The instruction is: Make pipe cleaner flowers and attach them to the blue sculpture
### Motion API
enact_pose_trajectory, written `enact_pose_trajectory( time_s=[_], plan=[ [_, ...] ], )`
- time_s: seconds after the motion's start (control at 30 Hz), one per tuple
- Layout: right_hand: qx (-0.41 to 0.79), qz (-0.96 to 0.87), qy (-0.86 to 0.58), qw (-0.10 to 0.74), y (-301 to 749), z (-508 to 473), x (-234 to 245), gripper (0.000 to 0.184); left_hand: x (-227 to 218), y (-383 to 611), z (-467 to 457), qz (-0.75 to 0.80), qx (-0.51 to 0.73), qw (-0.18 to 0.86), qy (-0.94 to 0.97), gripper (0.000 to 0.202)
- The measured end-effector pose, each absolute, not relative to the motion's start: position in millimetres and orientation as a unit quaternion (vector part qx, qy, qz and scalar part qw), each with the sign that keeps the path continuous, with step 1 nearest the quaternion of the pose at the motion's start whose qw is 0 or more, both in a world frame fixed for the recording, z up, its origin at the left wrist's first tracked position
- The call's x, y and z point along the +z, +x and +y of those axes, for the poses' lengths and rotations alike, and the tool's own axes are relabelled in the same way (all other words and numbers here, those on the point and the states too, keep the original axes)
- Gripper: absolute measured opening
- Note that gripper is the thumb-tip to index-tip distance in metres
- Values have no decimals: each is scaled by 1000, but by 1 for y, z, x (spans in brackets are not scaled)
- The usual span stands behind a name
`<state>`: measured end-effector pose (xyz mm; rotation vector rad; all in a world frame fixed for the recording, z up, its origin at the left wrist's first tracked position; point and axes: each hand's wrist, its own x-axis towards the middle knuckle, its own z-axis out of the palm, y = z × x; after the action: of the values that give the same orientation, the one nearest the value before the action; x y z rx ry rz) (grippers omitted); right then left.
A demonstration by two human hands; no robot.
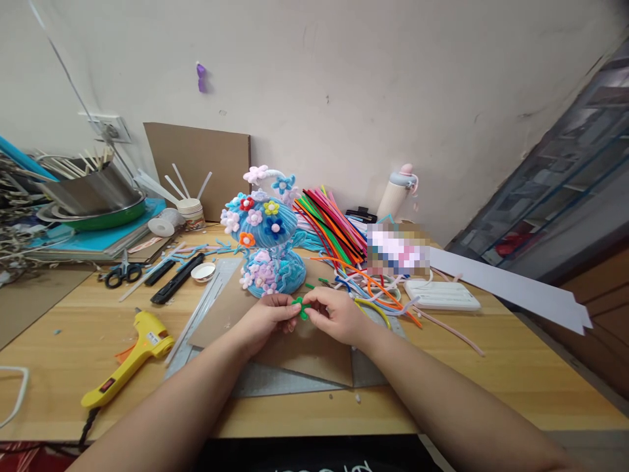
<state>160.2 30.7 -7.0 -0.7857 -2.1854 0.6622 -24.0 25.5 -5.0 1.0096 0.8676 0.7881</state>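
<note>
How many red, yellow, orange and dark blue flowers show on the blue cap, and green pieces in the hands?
Red flower: 1
Yellow flower: 1
Orange flower: 1
Dark blue flower: 1
Green piece, in left hand and right hand: 1
Total: 5

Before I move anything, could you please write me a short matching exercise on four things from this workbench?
Things:
1. Small green piece
2. Glue gun
3. Scissors
4. Bottle

Places, colours or states:
A. Pale, near the wall
B. Pinched between the fingertips of the left hand and right hand
C. With dark handles, lying on the left of the tabletop
D. Yellow, lying with its black cord at the near end

Right pairs: 1-B, 2-D, 3-C, 4-A.
</note>
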Motion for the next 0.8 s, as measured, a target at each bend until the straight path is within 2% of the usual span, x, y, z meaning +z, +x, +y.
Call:
enact_pose_trajectory(
  time_s=[0.2,0.4,0.63,0.8],
  plan=[
    [179,-878,-270,354,160,31,-6,11,-6,-24,25,400,346,723,444,29],
    [150,-878,-270,367,158,33,-12,12,-7,-22,25,401,360,691,482,29],
    [187,-857,-302,373,158,30,-10,10,-8,-20,27,412,390,624,537,27],
    [241,-821,-323,404,159,31,-6,17,-8,-20,26,414,353,640,543,29]
  ],
)
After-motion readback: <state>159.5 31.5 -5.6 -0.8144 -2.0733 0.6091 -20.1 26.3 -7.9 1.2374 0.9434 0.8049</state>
